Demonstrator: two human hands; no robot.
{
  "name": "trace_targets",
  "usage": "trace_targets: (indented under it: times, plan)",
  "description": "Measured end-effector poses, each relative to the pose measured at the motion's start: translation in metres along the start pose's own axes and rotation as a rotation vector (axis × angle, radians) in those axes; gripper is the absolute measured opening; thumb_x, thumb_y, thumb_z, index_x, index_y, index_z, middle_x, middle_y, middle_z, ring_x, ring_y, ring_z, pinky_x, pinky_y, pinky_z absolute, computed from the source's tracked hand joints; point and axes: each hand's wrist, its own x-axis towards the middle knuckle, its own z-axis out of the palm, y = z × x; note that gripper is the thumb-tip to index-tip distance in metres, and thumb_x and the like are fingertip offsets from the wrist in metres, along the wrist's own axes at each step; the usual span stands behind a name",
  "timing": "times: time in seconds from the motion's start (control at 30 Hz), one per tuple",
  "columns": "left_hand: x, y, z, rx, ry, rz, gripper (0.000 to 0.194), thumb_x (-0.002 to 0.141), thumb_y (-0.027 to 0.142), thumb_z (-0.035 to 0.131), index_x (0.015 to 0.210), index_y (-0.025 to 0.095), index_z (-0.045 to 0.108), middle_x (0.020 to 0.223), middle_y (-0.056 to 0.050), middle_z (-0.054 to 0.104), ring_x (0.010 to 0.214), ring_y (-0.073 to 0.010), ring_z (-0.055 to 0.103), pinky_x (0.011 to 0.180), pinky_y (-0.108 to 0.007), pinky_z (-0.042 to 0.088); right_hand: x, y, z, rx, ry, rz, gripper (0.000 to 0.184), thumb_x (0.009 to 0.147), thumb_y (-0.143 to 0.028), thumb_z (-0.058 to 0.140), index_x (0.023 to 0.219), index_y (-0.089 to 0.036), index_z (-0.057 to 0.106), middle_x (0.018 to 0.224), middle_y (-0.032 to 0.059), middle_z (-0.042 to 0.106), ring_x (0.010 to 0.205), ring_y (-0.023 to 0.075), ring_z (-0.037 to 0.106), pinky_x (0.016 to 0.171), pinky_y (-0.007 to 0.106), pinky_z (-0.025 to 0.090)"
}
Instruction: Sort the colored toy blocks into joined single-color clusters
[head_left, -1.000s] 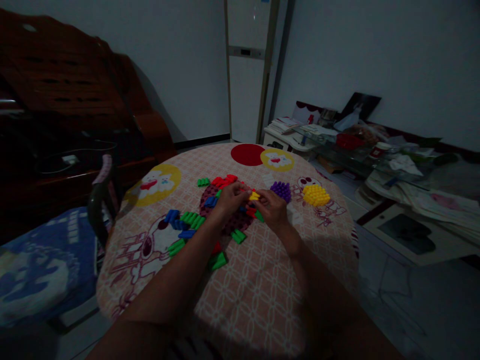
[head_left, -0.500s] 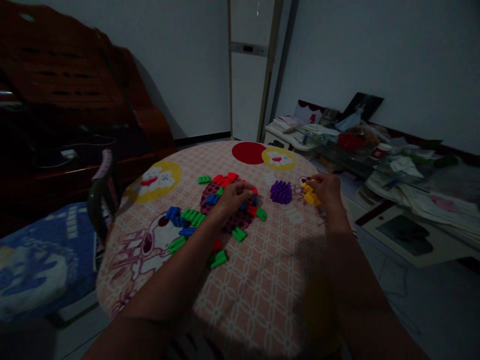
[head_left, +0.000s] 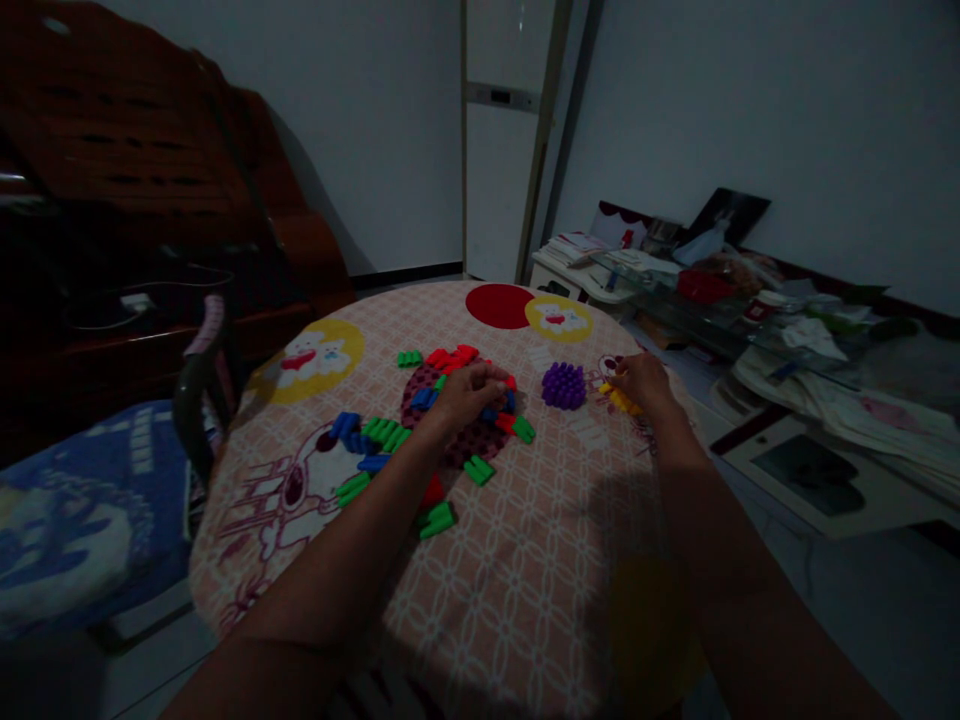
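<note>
Tbl (head_left: 517, 545): 1 purple clump (head_left: 564, 386), 1 yellow clump (head_left: 622, 401) under bent R hand (head_left: 646, 383); L hand (head_left: 466, 396) half-curled; grips unclear.

A home, seemingly its living room, is indicated. On the left a carved wooden settee (head_left: 135, 150) is placed, with a chair (head_left: 186, 410) draped in blue patterned fabric (head_left: 142, 520) nearby. In the corner a tall white unit (head_left: 501, 180) with a display panel (head_left: 501, 97) is stood. Along the right wall, a low stand (head_left: 847, 515) is piled with papers (head_left: 574, 248), a cup (head_left: 765, 307) and a dark picture (head_left: 727, 215). The rounded counter (head_left: 487, 590) is covered by a cartoon-printed cloth (head_left: 540, 510), strewn with coloured plastic blocks (head_left: 478, 470).
</note>
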Motion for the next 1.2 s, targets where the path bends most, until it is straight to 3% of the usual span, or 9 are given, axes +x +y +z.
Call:
trace_targets:
  times: [0.27,0.37,0.47,0.63,0.93,1.2]
  plan:
    - [-0.001,0.005,-0.002,0.003,0.008,-0.016,0.026,0.075,0.031,0.068,0.095,0.015,0.066,0.083,-0.003,0.071,0.067,-0.0135,0.066,0.068,-0.028,0.057,-0.012,0.007,0.004,0.170,0.320,-0.031,0.025,0.088,-0.026,0.055,0.094,-0.015,0.076,0.093,0.0130,0.073,0.087,0.0255,0.063,0.078,0.035,0.044]
    - [-0.002,0.005,-0.001,0.010,0.005,-0.014,0.026,0.075,0.031,0.068,0.095,0.015,0.066,0.083,-0.003,0.071,0.068,-0.0146,0.067,0.067,-0.029,0.057,-0.016,0.000,0.012,0.082,0.280,-0.190,0.025,0.087,-0.022,0.055,0.100,-0.014,0.075,0.102,0.0152,0.070,0.096,0.0266,0.059,0.086,0.036,0.042]
    - [-0.002,0.003,-0.001,0.018,0.002,-0.012,0.024,0.075,0.030,0.067,0.094,0.015,0.066,0.081,-0.003,0.071,0.067,-0.0148,0.067,0.066,-0.029,0.057,-0.019,-0.012,0.019,-0.063,0.147,-0.352,0.026,0.089,-0.021,0.053,0.100,-0.013,0.075,0.105,0.0165,0.068,0.102,0.0274,0.056,0.092,0.038,0.037]
    - [0.001,0.002,-0.004,0.032,0.009,-0.004,0.025,0.075,0.031,0.068,0.094,0.015,0.067,0.082,-0.003,0.072,0.067,-0.0154,0.067,0.067,-0.030,0.057,-0.018,-0.022,0.025,-0.294,-0.007,-0.418,0.028,0.089,-0.012,0.048,0.090,-0.008,0.075,0.094,0.0208,0.070,0.100,0.0291,0.056,0.097,0.042,0.030]
    - [-0.001,0.007,-0.003,0.005,0.002,0.011,0.028,0.070,0.036,0.071,0.088,0.015,0.067,0.077,-0.002,0.070,0.064,-0.0145,0.065,0.063,-0.028,0.055,-0.023,-0.012,0.028,-0.260,0.111,-0.437,0.023,0.087,-0.013,0.051,0.087,-0.009,0.074,0.091,0.0187,0.069,0.101,0.0307,0.053,0.095,0.042,0.033]
    - [0.000,0.010,-0.015,0.020,0.060,0.037,0.037,0.068,0.041,0.073,0.093,0.014,0.068,0.081,-0.004,0.072,0.065,-0.0154,0.065,0.061,-0.028,0.054,-0.086,-0.048,0.024,-0.003,0.272,-0.372,0.023,0.091,-0.016,0.047,0.086,-0.016,0.070,0.089,0.0132,0.067,0.091,0.0260,0.055,0.087,0.037,0.039]
